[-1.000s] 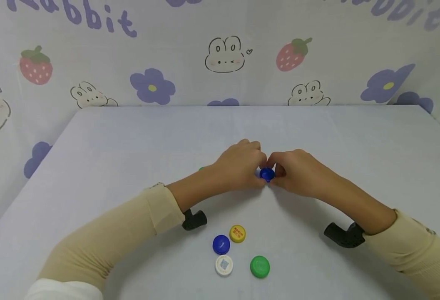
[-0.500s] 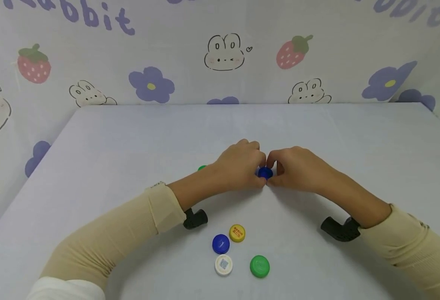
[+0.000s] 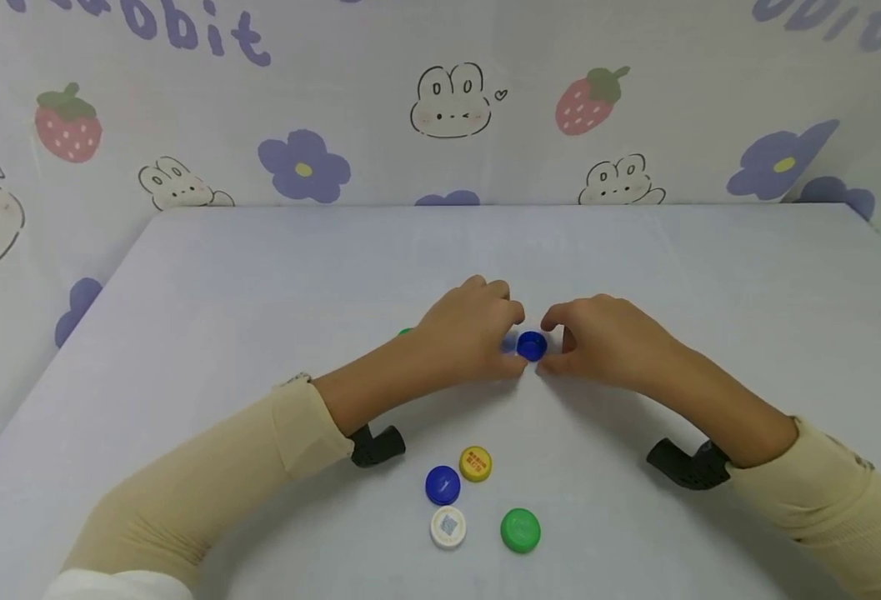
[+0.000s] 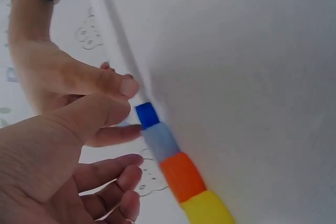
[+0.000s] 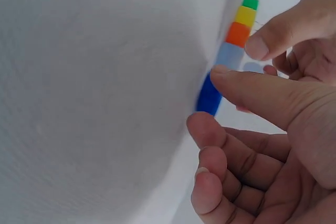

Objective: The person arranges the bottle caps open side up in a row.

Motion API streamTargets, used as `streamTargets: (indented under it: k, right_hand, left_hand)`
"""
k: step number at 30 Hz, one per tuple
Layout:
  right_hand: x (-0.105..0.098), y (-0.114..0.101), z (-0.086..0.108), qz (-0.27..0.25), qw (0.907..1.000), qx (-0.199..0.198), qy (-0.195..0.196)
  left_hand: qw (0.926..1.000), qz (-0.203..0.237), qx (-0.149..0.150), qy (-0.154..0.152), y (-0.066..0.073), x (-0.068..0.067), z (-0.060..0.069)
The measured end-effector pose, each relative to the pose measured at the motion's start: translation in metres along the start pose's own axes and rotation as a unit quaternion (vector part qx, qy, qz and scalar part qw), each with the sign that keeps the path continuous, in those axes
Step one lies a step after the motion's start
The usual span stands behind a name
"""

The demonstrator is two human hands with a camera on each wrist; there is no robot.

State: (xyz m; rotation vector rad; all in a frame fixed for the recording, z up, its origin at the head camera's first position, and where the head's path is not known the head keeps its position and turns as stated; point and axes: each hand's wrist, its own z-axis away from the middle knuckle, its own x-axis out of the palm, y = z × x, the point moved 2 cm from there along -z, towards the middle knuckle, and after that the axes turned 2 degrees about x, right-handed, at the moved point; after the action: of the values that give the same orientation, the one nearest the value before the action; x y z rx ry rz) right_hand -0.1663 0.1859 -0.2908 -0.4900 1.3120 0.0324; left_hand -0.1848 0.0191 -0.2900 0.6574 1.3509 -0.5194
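A dark blue bottle cap (image 3: 532,346) stands on the white table with its hollow side up, at the end of a row of caps. Beside it come a light blue cap (image 4: 161,141), an orange cap (image 4: 182,177) and a yellow cap (image 4: 209,208); a green cap (image 5: 250,3) ends the row. My left hand (image 3: 470,333) arches over the row, thumb close to the blue cap, fingers apart from it. On the other side my right hand (image 3: 603,343) has thumb and forefinger spread around the blue cap, gripping nothing. The left forearm and hand hide most of the row in the head view.
Nearer the front of the table (image 3: 320,533) lie a yellow cap (image 3: 475,463), a blue cap (image 3: 443,485), a white cap (image 3: 448,527) and a green cap (image 3: 520,530). Black camera mounts (image 3: 689,464) jut from both wrists. A patterned cloth (image 3: 380,100) hangs behind.
Both hands held the blue cap between their fingertips; now the fingers have spread away from it. The left hand has drawn slightly left. The cap has been set against the row.
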Motion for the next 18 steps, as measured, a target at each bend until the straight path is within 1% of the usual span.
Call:
streamTargets:
  k: [2, 5, 8, 10, 12, 14, 18]
  right_hand:
    - [-0.002, -0.002, 0.003, 0.008, 0.9999, -0.007, 0.011]
    - [-0.004, -0.008, 0.01, 0.017, 0.9994, -0.019, 0.022]
    - [-0.002, -0.018, 0.019, 0.023, 0.9991, -0.031, 0.019]
    - [0.001, -0.025, 0.025, 0.028, 0.9984, -0.046, 0.014]
    - [0.004, -0.031, 0.03, 0.031, 0.9972, -0.067, 0.014]
    - [0.006, -0.036, 0.033, 0.035, 0.9952, -0.09, 0.017]
    - [0.007, -0.041, 0.035, 0.039, 0.9925, -0.113, 0.027]
  left_hand:
    - [1.0, -0.003, -0.001, 0.004, 0.002, -0.002, 0.005]
    - [0.9999, 0.012, -0.001, 0.003, 0.004, -0.006, 0.016]
    - [0.9993, 0.038, 0.006, -0.006, 0.005, -0.007, 0.031]
    - [0.9985, 0.052, 0.013, -0.014, 0.006, -0.006, 0.04]
    - [0.9976, 0.061, 0.018, -0.026, 0.008, -0.003, 0.049]
    - [0.9967, 0.064, 0.017, -0.046, 0.011, 0.001, 0.057]
    - [0.9948, 0.051, 0.013, -0.087, 0.016, 0.009, 0.069]
